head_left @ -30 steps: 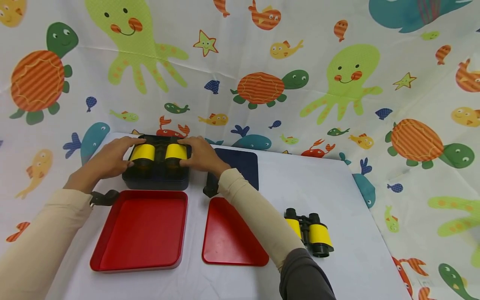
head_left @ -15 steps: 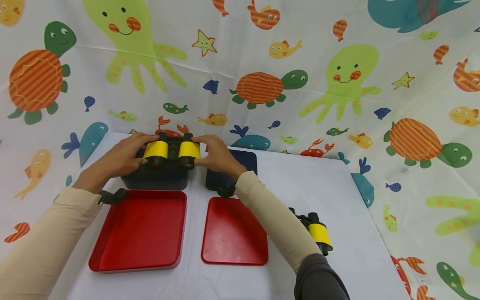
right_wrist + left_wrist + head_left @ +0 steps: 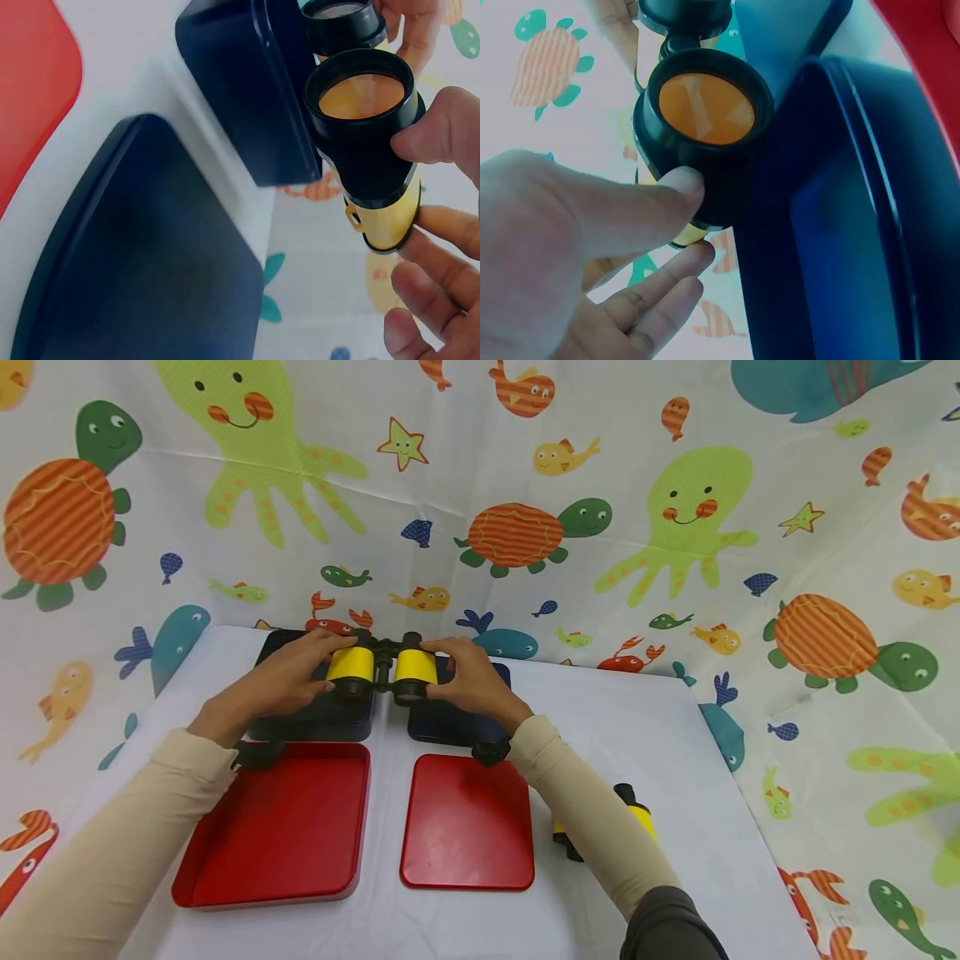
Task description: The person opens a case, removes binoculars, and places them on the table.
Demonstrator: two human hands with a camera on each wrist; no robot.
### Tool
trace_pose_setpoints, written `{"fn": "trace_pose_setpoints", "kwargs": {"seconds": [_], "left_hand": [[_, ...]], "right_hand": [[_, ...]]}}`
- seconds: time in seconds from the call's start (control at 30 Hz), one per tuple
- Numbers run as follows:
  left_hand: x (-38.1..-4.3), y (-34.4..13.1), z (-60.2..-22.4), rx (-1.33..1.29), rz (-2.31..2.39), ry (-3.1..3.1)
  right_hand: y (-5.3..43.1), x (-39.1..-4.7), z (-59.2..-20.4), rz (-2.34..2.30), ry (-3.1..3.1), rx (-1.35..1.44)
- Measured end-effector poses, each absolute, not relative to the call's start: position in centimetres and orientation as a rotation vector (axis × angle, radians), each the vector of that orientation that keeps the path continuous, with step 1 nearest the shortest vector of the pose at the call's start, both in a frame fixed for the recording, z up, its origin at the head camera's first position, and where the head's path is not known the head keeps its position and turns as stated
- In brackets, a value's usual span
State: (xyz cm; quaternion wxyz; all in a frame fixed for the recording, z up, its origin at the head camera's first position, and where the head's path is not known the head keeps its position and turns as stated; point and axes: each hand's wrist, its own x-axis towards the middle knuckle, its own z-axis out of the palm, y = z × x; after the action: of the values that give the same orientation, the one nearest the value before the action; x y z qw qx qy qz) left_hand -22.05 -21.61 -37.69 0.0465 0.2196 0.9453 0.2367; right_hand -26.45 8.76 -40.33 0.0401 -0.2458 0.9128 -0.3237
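Note:
Yellow-and-black binoculars (image 3: 383,667) are held up between both hands at the back of the table. My left hand (image 3: 288,674) grips the left barrel, thumb on the black part near the orange lens (image 3: 706,109) in the left wrist view. The right barrel is pinched by my right hand (image 3: 474,679), with its thumb and fingertips on opposite sides. Below and to the left stands a dark blue box (image 3: 311,720), its hollow inside showing in the left wrist view. A flat dark blue lid (image 3: 442,723) lies under the right hand, partly covered by it.
Nearer the front sit an open red box (image 3: 281,835) and a flat red lid (image 3: 467,827). Second binoculars (image 3: 643,818) lie on the white table to the right, mostly behind the right forearm. A cloth printed with sea animals (image 3: 517,535) hangs behind.
Both hands have lifted the binoculars out of the dark blue box and carried them to the right, over the gap between box and lid.

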Motion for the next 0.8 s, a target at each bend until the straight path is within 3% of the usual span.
{"fn": "trace_pose_setpoints", "kwargs": {"seconds": [0.8], "left_hand": [[-23.1, -13.4, -39.7, 0.808, 0.818, 2.827]], "right_hand": [[17.7, -24.7, -41.2, -0.99, 2.879, -0.611]]}}
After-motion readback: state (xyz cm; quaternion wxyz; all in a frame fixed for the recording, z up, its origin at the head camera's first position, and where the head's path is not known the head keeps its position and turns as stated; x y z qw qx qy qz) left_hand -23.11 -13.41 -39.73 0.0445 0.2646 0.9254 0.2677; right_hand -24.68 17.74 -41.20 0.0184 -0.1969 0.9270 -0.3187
